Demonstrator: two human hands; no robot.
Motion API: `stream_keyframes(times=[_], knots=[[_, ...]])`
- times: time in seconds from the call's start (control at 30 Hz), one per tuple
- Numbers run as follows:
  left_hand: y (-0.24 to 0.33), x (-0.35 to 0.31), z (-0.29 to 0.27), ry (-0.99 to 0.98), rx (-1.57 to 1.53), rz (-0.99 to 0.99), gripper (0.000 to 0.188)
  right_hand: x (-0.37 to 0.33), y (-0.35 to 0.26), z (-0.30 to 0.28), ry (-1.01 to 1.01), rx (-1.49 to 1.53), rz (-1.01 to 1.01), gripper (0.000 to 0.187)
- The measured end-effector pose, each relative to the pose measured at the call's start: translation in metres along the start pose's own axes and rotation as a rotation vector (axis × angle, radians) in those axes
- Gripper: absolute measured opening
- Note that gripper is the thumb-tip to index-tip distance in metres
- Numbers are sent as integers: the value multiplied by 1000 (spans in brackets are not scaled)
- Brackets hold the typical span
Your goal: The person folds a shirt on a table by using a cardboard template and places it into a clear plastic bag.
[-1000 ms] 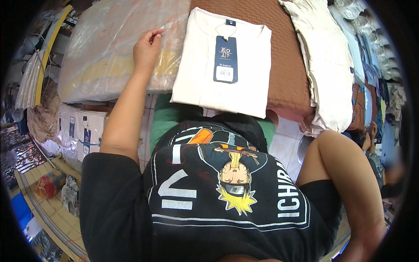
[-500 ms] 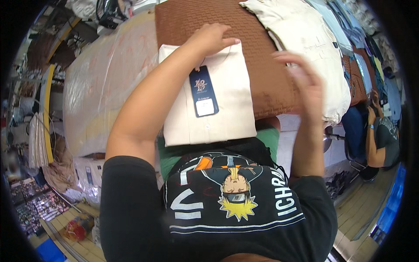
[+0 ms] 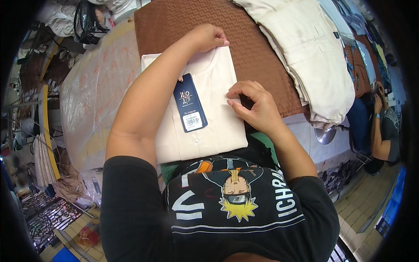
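Observation:
A folded cream shirt (image 3: pixel 216 124) lies in front of me, its collar end away from my body. A dark blue hang tag (image 3: pixel 190 102) with a white label rests on it. My left hand (image 3: pixel 207 38) reaches across to the shirt's far right corner, its fingers closed in a pinch there. At the shirt's right edge is my right hand (image 3: pixel 257 105), thumb and forefinger curled close together on the cloth. My left forearm covers part of the shirt's left side.
Under the shirt is a brown textured cloth surface (image 3: pixel 174 19). More cream garments (image 3: pixel 310 56) are stacked to the right. A plastic-wrapped bundle (image 3: pixel 98 87) stands at left, with a black bag (image 3: pixel 87 22) beyond it. Another person (image 3: pixel 384 131) sits at far right.
My right hand has come down and left to the shirt's right edge. The left hand remains at the far corner, its fingers now more closed. The view has shifted slightly.

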State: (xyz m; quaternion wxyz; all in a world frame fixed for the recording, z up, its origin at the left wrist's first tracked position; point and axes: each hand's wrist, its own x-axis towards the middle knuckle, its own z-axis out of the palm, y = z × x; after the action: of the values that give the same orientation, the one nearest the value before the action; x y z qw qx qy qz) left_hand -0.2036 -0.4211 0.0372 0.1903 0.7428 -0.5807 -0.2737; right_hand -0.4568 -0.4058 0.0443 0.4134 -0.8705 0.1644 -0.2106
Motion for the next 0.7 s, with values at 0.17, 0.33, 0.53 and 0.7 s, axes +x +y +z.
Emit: stream_keyframes(times=[0.17,0.33,0.53,0.7], knots=[[-6,-2,10,88,52,63,30,-2,-2,2,7,-1,5,13],[-2,-10,-3,82,82,28,33,16,1,-2,87,104,89,15],[-52,-75,-65,508,-50,-2,38,77,49,-10,96,137,257,31],[-99,-160,-60,341,-434,-535,40,107,46,-10,-42,208,470,33]])
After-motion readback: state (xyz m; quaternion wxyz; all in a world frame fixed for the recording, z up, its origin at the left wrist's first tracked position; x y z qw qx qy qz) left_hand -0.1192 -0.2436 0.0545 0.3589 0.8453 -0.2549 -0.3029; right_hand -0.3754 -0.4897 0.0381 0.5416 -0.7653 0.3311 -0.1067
